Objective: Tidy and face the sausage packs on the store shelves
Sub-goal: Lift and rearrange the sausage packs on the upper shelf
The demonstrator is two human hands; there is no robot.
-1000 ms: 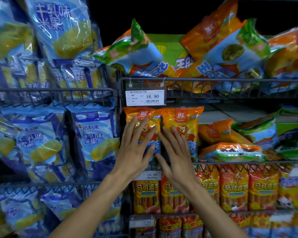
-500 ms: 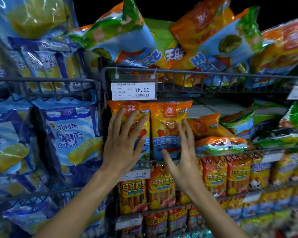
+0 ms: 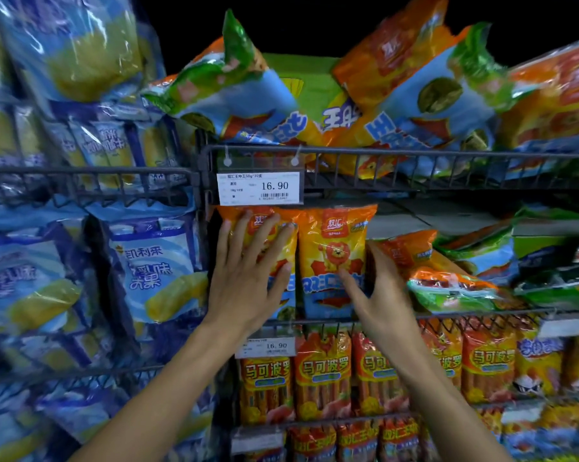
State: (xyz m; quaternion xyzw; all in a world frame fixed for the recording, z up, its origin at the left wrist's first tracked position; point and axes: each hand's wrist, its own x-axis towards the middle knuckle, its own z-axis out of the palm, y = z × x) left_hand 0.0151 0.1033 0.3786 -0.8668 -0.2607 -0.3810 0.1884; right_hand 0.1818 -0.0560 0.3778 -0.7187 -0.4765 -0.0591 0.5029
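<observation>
Right now two bare hands reach up to the middle wire shelf [image 3: 415, 315], where two orange sausage packs stand up straight, side by side, with their fronts facing out. The left hand [image 3: 244, 281] lies flat on the left pack [image 3: 281, 241]. Its fingers are straight and spread apart, and they press on the front of that pack, with the fingertips close under the white price tag [image 3: 259, 188] that says 16.90. The right hand [image 3: 378, 288] is at the right edge of the lion pack [image 3: 335, 255], which has a little lion picture on it. Its thumb lies on the front of the pack near the blue part, and its fingers go around the right side, so it looks like it is holding the pack by the edge. I cannot tell just how the hidden fingers lie behind it. The two packs touch each other in the middle. To the right of them, more orange and green packs [image 3: 448, 288] lie flat and crooked on the same shelf. On the shelf above, big orange, blue and green bags [image 3: 415, 105] are heaped and tipped every which way behind the wire rail [image 3: 448, 155]. On the shelf below, red and orange sausage packs [image 3: 321, 378] stand in a neat row, with a smaller price tag [image 3: 266, 346] hanging in front of them. On the left side, blue snack bags [image 3: 148, 268] with yellow pictures fill the racks.
</observation>
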